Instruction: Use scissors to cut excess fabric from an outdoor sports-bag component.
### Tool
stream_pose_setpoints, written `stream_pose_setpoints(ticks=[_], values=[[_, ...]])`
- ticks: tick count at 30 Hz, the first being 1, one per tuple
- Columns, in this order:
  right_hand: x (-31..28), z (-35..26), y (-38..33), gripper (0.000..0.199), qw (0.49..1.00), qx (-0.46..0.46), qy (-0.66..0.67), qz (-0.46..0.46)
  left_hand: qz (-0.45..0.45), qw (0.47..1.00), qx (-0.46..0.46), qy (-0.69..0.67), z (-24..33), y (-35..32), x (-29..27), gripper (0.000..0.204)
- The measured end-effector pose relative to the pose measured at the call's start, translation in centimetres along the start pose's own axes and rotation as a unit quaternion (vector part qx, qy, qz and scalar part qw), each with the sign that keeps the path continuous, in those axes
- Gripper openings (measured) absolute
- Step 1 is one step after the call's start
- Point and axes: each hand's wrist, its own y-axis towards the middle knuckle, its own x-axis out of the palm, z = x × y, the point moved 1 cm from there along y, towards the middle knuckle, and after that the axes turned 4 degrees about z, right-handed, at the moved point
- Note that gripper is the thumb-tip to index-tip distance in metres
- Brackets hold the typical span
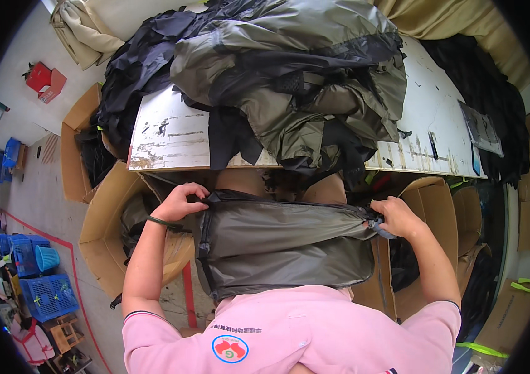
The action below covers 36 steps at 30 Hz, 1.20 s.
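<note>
A dark olive-grey fabric piece point(290, 243) with black edging lies stretched across my lap, below the table's front edge. My left hand point(182, 202) pinches its upper left corner between thumb and fingers. At the upper right corner, my right hand point(394, 217) grips the bunched edge, where the cloth gathers into folds. The black edge runs fairly straight between both hands. On the table just beyond, a big heap of the same olive and black fabric point(302, 75) spills over the front edge.
The white worn table point(171, 134) stands before me. Open cardboard boxes point(106, 230) holding dark cloth flank my left, and another cardboard box point(430, 212) stands at right. Black fabric point(483, 93) hangs off the table's right side. Blue plastic crates point(49, 296) sit on the floor far left.
</note>
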Motion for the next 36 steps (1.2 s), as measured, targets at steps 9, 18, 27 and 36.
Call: stream_pose_setpoints(ticks=[9, 18, 27, 36], values=[[-2.1, -5.1, 4.0, 0.05, 0.995, -0.013, -0.038, 0.09, 0.105, 0.893, -0.152, -0.41, 3.4, -5.5, -1.1, 0.015], [0.1, -19.9, 13.2, 0.047, 0.954, -0.244, 0.015, 0.173, 0.182, 0.859, -0.156, -0.454, 5.3, -9.5, 0.8, 0.015], [-0.7, -23.8, 15.4, 0.04, 0.946, -0.295, -0.047, 0.123, 0.174, 0.834, -0.132, -0.507, 4.6, -11.2, 1.9, 0.018], [-0.9, -23.8, 15.6, 0.048, 0.945, -0.304, -0.076, 0.099, 0.114, 0.842, -0.108, -0.515, 5.5, -11.8, 2.3, 0.032]])
